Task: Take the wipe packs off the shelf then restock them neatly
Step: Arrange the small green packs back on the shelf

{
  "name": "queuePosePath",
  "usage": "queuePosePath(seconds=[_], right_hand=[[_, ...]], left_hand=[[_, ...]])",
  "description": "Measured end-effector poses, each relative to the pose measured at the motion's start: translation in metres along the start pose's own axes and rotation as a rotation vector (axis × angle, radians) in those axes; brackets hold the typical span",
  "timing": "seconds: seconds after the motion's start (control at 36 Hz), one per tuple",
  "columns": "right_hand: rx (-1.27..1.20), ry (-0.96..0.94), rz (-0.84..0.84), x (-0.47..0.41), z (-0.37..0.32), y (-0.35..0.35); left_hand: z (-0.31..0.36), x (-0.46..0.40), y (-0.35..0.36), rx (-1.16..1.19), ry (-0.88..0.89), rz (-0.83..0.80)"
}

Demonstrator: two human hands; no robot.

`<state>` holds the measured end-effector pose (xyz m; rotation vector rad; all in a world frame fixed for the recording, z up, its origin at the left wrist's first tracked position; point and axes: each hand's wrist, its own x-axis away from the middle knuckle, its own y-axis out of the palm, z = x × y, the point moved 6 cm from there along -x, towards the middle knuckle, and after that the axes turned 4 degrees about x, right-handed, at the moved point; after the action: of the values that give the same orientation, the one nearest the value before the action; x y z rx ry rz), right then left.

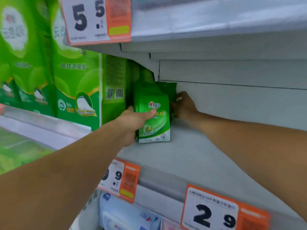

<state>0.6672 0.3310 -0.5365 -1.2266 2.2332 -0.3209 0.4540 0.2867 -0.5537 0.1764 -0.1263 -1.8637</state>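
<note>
Honestly, the left hand (pixel 132 123) clamps the front glossy green plastic wipe packs (pixel 153 117) beside the tall green tissue box (pixel 114 88), the right hand (pixel 183 105) pinches darker rear packs (pixel 167 90), so the squeezed slippery stack could fan out and topple.

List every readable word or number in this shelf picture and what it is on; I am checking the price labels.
"5 5": upper shelf price tag.
"2 9": lower right price tag.
"9": lower middle price tag; the rest is hidden by the arm.
"10": bottom of the front wipe pack in the left hand.
Chinese print on packs and tags: too blurred.
</note>
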Motion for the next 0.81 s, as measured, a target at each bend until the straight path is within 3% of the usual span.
queuePosePath(seconds=[0.06,0.19,0.36,0.56,0.61,0.69,0.81], right_hand=[[-0.135,0.009,-0.139,0.007,0.011,0.006],[-0.118,0.0,-0.353,0.016,0.018,0.01],[0.142,-0.117,-0.655,0.039,0.013,0.016],[0.32,-0.235,-0.692,0.012,0.036,0.043],[0.391,-0.238,-0.643,0.034,0.009,0.033],[0.554,-0.377,-0.567,0.037,-0.005,0.026],[0.569,-0.504,-0.551,0.04,-0.008,0.029]], left_hand=[[-0.005,-0.011,0.004,-0.026,-0.01,0.013],[-0.008,-0.017,0.006,-0.034,-0.017,0.066],[-0.005,-0.002,0.001,-0.054,-0.076,0.033],[-0.005,0.004,0.004,-0.035,-0.153,0.004],[-0.004,0.003,0.007,-0.038,-0.161,-0.034],[-0.004,0.005,0.014,-0.038,-0.176,-0.115],[-0.002,0.006,0.017,-0.009,-0.162,-0.164]])
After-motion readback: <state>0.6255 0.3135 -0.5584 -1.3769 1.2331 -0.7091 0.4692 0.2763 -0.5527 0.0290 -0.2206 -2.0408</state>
